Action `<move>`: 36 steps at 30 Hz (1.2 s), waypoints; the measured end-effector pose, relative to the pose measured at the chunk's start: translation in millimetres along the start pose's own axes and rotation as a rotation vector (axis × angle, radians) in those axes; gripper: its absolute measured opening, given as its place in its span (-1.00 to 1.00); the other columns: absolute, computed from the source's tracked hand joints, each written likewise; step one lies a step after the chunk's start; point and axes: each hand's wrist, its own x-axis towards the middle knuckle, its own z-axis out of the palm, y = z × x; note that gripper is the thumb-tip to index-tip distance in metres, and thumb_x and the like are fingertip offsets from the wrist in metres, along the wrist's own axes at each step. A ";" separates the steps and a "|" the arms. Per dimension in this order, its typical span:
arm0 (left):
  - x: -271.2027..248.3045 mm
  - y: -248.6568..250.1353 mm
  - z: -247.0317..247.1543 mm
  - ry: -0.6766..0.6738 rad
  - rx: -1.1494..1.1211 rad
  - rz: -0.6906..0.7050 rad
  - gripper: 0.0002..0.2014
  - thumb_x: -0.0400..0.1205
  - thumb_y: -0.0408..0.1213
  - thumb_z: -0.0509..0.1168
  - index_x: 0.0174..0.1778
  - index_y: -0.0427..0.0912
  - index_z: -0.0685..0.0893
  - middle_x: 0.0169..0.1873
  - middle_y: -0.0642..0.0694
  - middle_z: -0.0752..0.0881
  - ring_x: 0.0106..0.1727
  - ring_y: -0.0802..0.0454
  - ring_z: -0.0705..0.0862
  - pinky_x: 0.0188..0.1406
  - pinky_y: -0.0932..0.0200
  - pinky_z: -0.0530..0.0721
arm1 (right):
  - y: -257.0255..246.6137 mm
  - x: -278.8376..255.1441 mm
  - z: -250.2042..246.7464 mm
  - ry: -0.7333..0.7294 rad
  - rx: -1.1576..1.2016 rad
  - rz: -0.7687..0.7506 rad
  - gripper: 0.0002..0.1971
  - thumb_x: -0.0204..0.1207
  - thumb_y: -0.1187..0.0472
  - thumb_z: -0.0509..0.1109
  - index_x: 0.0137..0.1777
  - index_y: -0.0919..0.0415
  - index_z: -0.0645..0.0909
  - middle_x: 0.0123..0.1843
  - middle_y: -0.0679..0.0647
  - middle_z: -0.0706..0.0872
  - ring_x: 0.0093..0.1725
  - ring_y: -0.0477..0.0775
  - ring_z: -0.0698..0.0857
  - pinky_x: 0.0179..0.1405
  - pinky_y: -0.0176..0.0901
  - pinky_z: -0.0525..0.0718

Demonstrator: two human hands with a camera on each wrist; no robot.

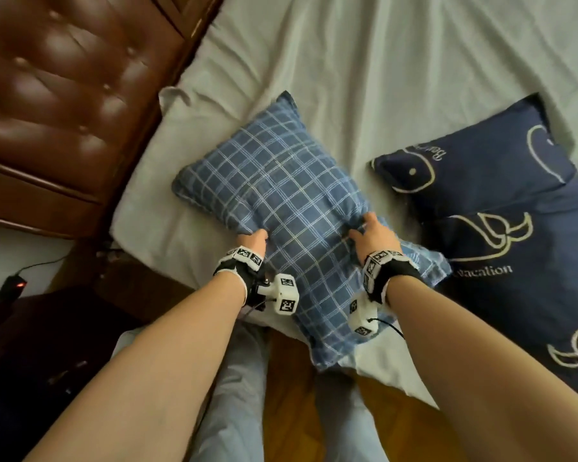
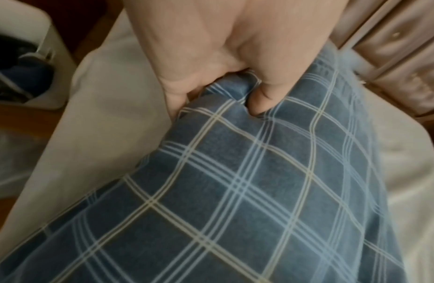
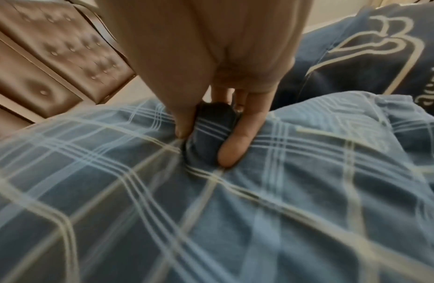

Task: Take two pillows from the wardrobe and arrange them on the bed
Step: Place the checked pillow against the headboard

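A blue plaid pillow point(image 1: 281, 195) lies slantwise on the white bed sheet point(image 1: 364, 61) near the bed's corner. My left hand point(image 1: 256, 240) grips a fold of its cover at the left edge, thumb and fingers pinching the cloth point(image 2: 237, 84). My right hand point(image 1: 369, 230) pinches a fold of the plaid pillow point(image 3: 211, 191) at its right side, between thumb and fingers point(image 3: 233, 153). A navy pillow point(image 1: 501, 228) with white whale outlines lies flat to the right, touching the plaid pillow's right corner.
A brown tufted leather headboard point(image 1: 54, 101) stands at the upper left. A dark bedside surface with a small device showing a red light point(image 1: 14, 285) sits at the lower left. My legs stand on the wooden floor point(image 1: 291, 395) at the bed's edge.
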 end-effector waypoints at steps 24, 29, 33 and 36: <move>48.1 234.6 -251.1 0.092 0.475 0.453 -0.25 0.55 -0.10 0.35 0.68 0.03 0.23 0.66 -0.18 0.25 0.56 -0.22 0.41 0.49 -0.09 0.47 | -309.4 -26.7 30.0 -0.238 0.302 -0.022 -0.52 0.62 0.23 0.28 0.50 -0.02 0.29 0.00 0.18 0.76 -0.21 0.18 0.74 -0.29 -0.02 0.71; 57.9 213.3 -266.7 -0.011 0.466 0.512 -0.47 0.61 -0.24 0.30 0.55 0.03 0.49 0.46 -0.20 0.56 -0.08 -0.05 0.63 -0.14 0.14 0.59 | -321.9 -26.3 20.0 -0.252 0.312 0.067 -0.48 0.60 0.12 0.33 0.53 0.06 0.30 0.15 0.28 0.74 -0.23 0.14 0.72 -0.29 -0.01 0.72; 42.6 210.0 -281.4 -0.006 0.534 0.532 -0.51 0.67 -0.25 0.26 0.56 -0.07 0.48 0.21 -0.06 0.65 -0.32 0.14 0.54 -0.40 0.33 0.47 | -328.5 -29.3 6.9 -0.233 0.312 0.050 -0.53 0.59 0.07 0.30 0.50 0.04 0.37 0.02 0.16 0.75 -0.08 0.19 0.75 0.03 0.19 0.78; 31.4 199.1 -293.0 0.067 0.562 0.513 -0.50 0.67 -0.23 0.26 0.58 -0.04 0.45 0.44 -0.12 0.57 -0.27 0.07 0.58 -0.42 0.30 0.48 | -327.8 -34.1 10.2 -0.259 0.378 0.044 -0.45 0.56 0.00 0.34 0.53 0.03 0.33 0.24 0.21 0.69 0.08 0.25 0.73 0.16 0.27 0.74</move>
